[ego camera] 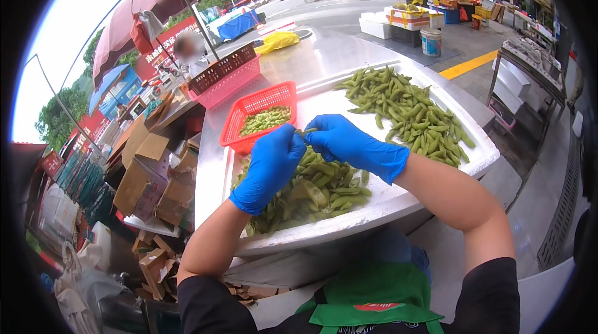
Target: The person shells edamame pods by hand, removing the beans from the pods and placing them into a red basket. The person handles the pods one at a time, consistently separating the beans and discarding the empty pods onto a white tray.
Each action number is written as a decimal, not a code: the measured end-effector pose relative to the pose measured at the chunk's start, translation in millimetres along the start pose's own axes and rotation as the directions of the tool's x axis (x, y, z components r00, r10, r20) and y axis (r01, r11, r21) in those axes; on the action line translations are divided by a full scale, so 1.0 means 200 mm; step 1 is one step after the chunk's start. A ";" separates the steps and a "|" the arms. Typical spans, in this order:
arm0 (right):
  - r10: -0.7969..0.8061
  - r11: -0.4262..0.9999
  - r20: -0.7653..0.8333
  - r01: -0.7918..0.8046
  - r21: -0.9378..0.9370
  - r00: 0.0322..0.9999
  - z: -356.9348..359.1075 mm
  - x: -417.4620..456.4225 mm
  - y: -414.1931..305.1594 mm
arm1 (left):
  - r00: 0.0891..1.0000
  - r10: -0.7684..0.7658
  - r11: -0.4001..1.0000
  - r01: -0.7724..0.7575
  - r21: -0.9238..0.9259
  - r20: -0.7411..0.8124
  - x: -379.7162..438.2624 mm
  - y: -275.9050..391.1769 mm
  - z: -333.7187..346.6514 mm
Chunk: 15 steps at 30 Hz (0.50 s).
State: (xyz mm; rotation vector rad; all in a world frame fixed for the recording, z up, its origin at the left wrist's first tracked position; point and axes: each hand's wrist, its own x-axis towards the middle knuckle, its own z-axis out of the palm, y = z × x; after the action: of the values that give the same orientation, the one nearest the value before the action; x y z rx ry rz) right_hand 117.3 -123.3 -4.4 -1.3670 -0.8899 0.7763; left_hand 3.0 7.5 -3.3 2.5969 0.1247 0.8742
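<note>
Both my hands wear blue gloves and meet above a shallow white foam tray (376, 215). A green soybean pod (306, 131) is pinched between the fingertips of my left hand (275, 161) and my right hand (352, 140). Below them lies a heap of pods (327, 194), at least one of which looks split. To the right, a second pile of plump pods (411, 114) covers that side of the tray. Just beyond my left hand, a red plastic basket (256, 95) rests tilted at the tray's left edge, with shelled green beans (266, 120) inside.
The tray sits on a metal table (336, 51). Behind the basket are a pink basket (229, 82) and a yellow plastic bag (279, 42). Cardboard boxes (145, 170) crowd the left. At right stands a metal rack (528, 72). A person (189, 51) is beyond the table.
</note>
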 end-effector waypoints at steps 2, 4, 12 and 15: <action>-0.005 1.000 0.002 0.005 -0.007 1.000 0.00 0.01 0.03 | 1.000 0.027 0.999 -0.028 0.030 0.002 0.00 0.01 0.00; -0.007 0.999 -0.003 0.007 -0.037 1.000 0.00 0.03 0.06 | 0.999 0.043 0.997 -0.044 0.065 0.010 0.00 0.02 -0.01; 0.084 0.996 0.066 -0.083 -0.029 0.994 -0.01 0.00 0.00 | 0.999 0.014 0.993 -0.019 0.118 0.042 0.00 -0.01 -0.03; 0.209 0.975 0.014 -0.209 0.072 0.978 -0.02 0.00 0.00 | 0.998 0.033 0.982 -0.043 0.185 0.057 0.01 0.01 -0.02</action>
State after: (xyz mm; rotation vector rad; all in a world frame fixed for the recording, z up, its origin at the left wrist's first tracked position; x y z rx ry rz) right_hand 121.4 -125.1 -5.3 -1.4081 -0.7223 0.9658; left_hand 1.2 7.9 1.2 2.8027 0.1487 0.8413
